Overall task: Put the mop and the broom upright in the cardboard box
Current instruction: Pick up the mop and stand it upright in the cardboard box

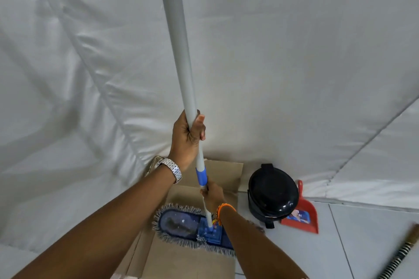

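So the mop [181, 70] is standing pretty much upright, its long grey pole running up out of the top of the view, with a blue collar [201, 176] partway down where the thinner lower section starts. The flat blue head [179, 224] with its grey fringe sits level over the open cardboard box [188, 258], spanning most of the opening, though I can't tell if it's actually resting on the box or held just above it. The left hand [187, 136] has its fingers wrapped tight round the grey pole above the collar, and there's a silver watch [171, 169] on that wrist. The right hand [212, 195] is lower down, fingers closed on the thin white section just under the blue collar, with an orange bracelet [223, 209] at the wrist. The box's far flap [223, 176] stands up against a white padded wall [283, 56] behind it. To the right of the box, on the tiled floor [374, 244], there's a black lidded bin [272, 192], and a red dustpan [302, 215] sits right beside it, touching or nearly so. Down in the far right corner a striped stick [400, 256] lies at a slant on the floor, well apart from the box, probably the broom handle, but only that bit shows.
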Demonstrator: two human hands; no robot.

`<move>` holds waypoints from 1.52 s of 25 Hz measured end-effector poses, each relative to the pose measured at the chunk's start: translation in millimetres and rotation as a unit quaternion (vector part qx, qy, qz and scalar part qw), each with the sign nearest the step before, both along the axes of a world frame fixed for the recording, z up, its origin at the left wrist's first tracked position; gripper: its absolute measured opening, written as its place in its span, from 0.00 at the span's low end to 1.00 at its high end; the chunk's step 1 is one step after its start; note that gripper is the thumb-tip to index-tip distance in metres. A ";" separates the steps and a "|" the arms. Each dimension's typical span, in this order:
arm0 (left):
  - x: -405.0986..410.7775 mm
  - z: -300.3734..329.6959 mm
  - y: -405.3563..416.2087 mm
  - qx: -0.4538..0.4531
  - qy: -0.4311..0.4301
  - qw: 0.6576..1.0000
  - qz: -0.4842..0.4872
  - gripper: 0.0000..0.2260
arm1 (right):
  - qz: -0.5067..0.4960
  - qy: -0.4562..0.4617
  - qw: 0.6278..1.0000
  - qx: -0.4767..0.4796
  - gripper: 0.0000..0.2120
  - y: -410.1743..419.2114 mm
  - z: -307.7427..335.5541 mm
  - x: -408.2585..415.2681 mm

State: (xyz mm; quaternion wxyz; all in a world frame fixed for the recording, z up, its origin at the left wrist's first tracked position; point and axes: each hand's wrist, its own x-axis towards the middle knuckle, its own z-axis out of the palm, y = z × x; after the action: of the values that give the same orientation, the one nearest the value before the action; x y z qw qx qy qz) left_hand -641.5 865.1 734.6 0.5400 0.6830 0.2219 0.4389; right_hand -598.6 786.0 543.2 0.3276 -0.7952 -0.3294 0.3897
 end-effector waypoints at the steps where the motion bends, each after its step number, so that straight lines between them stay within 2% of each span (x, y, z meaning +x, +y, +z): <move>1: 1.7 -11.4 16.0 -0.005 0.000 1.000 -0.011 0.12 | 0.001 0.003 1.000 0.000 0.20 17.2 -11.0 2.4; 6: 10.2 -77.9 88.1 -0.020 0.002 0.999 -0.050 0.22 | -0.029 0.027 0.999 -0.012 0.15 94.7 -80.8 18.9; 11: 27.5 -137.5 133.6 -0.038 0.007 0.995 -0.097 0.19 | -0.045 0.016 0.999 -0.014 0.11 143.0 -139.2 33.0; 14: 48.1 -151.4 167.6 -0.012 0.037 0.991 -0.125 0.11 | -0.078 0.021 0.997 -0.005 0.12 169.8 -164.3 53.8; 16: 62.9 -153.4 191.7 -0.010 0.050 0.988 -0.149 0.10 | -0.086 0.026 0.996 -0.002 0.09 186.9 -167.4 65.5; 17: 70.8 -154.6 203.6 -0.010 0.055 0.986 -0.157 0.10 | -0.080 -0.009 0.997 -0.007 0.06 193.4 -168.8 71.9; 19: 89.4 -157.5 230.2 -0.008 0.074 0.984 -0.161 0.11 | -0.094 -0.047 0.994 -0.005 0.08 211.3 -175.3 89.2; 23: 129.4 -160.8 274.2 -0.021 0.095 0.981 -0.169 0.07 | -0.089 -0.003 0.996 0.023 0.14 247.3 -196.4 116.1; 26: 152.3 -162.4 287.4 -0.034 0.095 0.977 -0.188 0.06 | -0.081 -0.072 0.994 0.014 0.06 255.3 -202.1 130.2; 28: 163.7 -169.0 291.0 -0.046 0.101 0.973 -0.202 0.07 | -0.103 -0.072 0.992 0.007 0.08 259.1 -208.7 138.7; 29: 168.7 -172.7 293.3 -0.047 0.102 0.974 -0.199 0.08 | -0.085 -0.085 0.993 0.008 0.07 260.2 -211.4 141.3; 30: 173.3 -175.2 296.3 -0.048 0.100 0.975 -0.193 0.08 | -0.075 -0.090 0.993 0.009 0.10 263.2 -213.7 143.3; 32: 182.1 -180.3 302.5 -0.055 0.093 0.979 -0.176 0.08 | -0.081 -0.040 0.996 0.014 0.14 267.6 -216.8 147.4; 36: 188.0 -188.3 305.5 -0.035 0.084 0.987 -0.131 0.10 | -0.089 0.010 0.996 0.029 0.12 269.2 -217.3 156.0; 38: 180.4 -193.6 302.1 -0.029 0.100 0.989 -0.102 0.12 | -0.078 0.029 0.996 0.020 0.18 262.8 -211.2 154.9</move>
State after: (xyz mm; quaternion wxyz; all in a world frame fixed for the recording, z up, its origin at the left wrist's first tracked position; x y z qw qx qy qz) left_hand -461.1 1167.1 541.0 0.5766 0.7267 0.2167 0.3042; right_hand -443.7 1048.9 332.0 0.3827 -0.8001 -0.2645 0.3787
